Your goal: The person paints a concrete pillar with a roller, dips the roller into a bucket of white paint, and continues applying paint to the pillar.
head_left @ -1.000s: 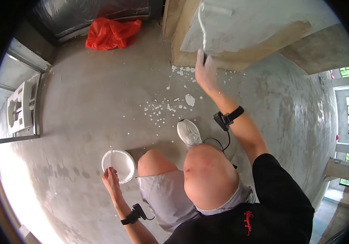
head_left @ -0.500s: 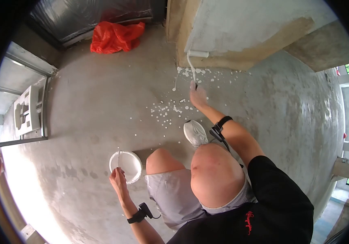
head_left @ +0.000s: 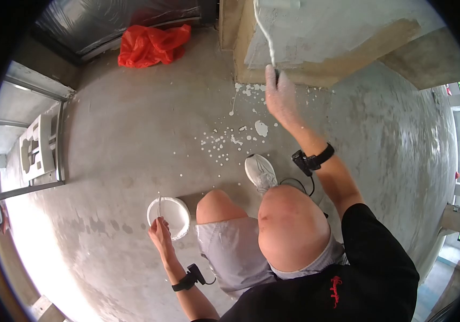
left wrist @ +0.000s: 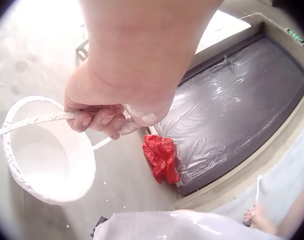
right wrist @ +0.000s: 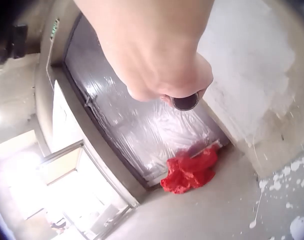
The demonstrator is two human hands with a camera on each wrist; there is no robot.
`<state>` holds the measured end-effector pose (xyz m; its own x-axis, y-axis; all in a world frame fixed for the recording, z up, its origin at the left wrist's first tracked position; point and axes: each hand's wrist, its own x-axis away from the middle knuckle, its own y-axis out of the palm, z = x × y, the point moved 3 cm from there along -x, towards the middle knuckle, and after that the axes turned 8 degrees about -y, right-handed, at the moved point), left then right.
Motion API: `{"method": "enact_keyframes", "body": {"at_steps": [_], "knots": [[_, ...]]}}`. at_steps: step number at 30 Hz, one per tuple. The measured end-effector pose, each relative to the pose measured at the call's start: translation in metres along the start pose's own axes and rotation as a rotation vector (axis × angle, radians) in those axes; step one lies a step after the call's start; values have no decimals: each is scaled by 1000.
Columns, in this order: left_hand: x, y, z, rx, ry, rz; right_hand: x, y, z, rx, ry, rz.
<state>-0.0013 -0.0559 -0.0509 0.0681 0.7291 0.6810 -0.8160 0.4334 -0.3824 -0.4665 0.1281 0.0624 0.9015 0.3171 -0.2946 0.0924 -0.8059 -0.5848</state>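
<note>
My right hand grips the dark handle of a paint roller, its white frame reaching up to the roller sleeve against the wall. In the right wrist view the end of the handle pokes out of the right hand. My left hand holds the handle strip of a white bucket, which is tilted in the left wrist view. There the fingers of the left hand curl round the white strip across the bucket's mouth. White paint lies inside.
A red plastic bag lies on the floor by a plastic-covered door. White paint spots dot the floor below the partly painted wall. My shoe is beside them. A metal frame stands at left.
The roller went down to the wall's lower edge and is now higher up again, with my right hand following it. My left hand still holds the bucket's handle.
</note>
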Motion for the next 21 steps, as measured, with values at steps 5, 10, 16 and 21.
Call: {"method": "enact_keyframes", "body": {"at_steps": [5,10,16,21], "knots": [[0,-5,-4,33,8,-12,32,58,81,192,60,-48],[-5,-8,-7,-14,-13,24,73,91,131,284,282,-224],[-4,-7,-6,16,-1,-2,76,87,119,257,275,-169],[1,0,-3,8,-6,0,41,64,87,175,11,-89]]}}
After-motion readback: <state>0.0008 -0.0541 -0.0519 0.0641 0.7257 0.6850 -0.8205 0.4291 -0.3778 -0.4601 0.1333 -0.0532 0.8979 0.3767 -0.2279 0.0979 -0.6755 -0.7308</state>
